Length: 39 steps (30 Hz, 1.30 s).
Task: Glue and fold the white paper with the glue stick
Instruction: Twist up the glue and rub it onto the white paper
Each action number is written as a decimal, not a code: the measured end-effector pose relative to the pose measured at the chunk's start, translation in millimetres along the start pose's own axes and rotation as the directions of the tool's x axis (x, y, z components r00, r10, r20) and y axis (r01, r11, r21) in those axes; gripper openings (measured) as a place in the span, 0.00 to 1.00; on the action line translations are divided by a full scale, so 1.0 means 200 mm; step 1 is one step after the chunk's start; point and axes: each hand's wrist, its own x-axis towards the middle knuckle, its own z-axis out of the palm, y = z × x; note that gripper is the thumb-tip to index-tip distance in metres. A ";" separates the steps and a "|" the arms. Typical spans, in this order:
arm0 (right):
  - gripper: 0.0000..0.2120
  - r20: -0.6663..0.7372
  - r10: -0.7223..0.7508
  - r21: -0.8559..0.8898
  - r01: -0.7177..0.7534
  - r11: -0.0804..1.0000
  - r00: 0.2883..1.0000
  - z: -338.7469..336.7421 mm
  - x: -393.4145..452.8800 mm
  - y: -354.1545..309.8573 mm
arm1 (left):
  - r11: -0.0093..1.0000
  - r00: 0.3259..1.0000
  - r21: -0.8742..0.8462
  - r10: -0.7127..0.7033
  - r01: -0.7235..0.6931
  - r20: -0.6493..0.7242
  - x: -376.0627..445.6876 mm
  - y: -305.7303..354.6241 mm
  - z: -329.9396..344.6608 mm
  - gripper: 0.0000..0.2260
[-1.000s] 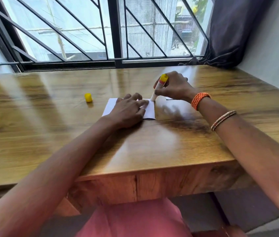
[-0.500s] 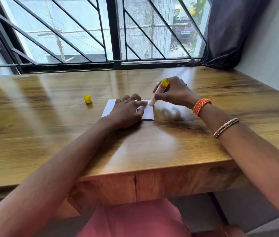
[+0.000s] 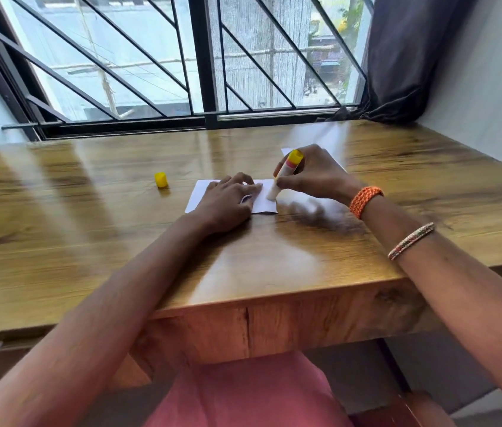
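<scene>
A small white paper (image 3: 199,195) lies flat on the wooden table (image 3: 89,235). My left hand (image 3: 226,204) presses down on its middle, fingers spread, and covers most of it. My right hand (image 3: 311,177) grips a glue stick (image 3: 285,172) with a yellow end. The stick is tilted and its white tip touches the paper's right edge, close to my left fingertips. The glue stick's yellow cap (image 3: 161,180) stands alone on the table, left of the paper.
A barred window (image 3: 200,57) runs along the table's far edge. A dark curtain (image 3: 403,57) hangs at the back right beside a pale wall. The table's front edge is near my body. A corner of another white sheet (image 3: 286,151) shows behind my right hand.
The glue stick's tip has slid nearer along the paper's right edge, from the far corner toward the middle. My left hand has stayed pressed on the paper.
</scene>
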 end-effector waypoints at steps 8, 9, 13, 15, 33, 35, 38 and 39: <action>0.12 -0.013 0.018 0.007 -0.018 1.000 1.000 0.01 -0.05 -0.01 | 1.000 1.000 -0.020 -0.004 0.004 -0.002 0.01 -0.01 0.01 0.20; 0.12 -0.008 0.021 0.010 -0.021 1.000 1.000 0.01 -0.05 0.00 | 1.000 1.000 -0.022 -0.007 0.007 0.000 0.01 -0.01 0.01 0.20; 0.09 0.065 0.038 0.079 -0.043 0.996 0.997 -0.01 -0.05 -0.01 | 0.998 1.000 -0.062 -0.018 0.019 0.013 0.01 -0.02 0.00 0.20; 0.05 0.134 0.049 0.122 -0.065 0.990 0.990 -0.03 -0.05 -0.02 | 0.995 1.000 -0.099 -0.014 0.014 0.004 0.00 -0.02 -0.01 0.19; 0.04 -0.046 0.217 0.543 -0.158 0.825 0.975 -0.06 0.01 -0.01 | 0.996 0.999 -0.092 -0.003 0.007 0.049 -0.02 -0.07 -0.13 0.18; 0.05 -0.085 0.226 0.537 -0.147 0.831 0.970 -0.05 0.03 -0.01 | 0.998 1.000 -0.065 -0.014 0.015 0.010 -0.02 -0.05 -0.12 0.15; 0.02 -0.122 0.241 0.550 -0.136 0.824 0.963 -0.02 0.06 -0.03 | 0.993 0.995 0.068 -0.093 0.094 -0.020 -0.05 0.00 -0.13 0.11; 0.01 -0.139 0.245 0.560 -0.128 0.819 0.960 0.00 0.06 -0.04 | 0.980 0.991 0.151 -0.127 0.131 -0.033 -0.06 0.03 -0.12 0.10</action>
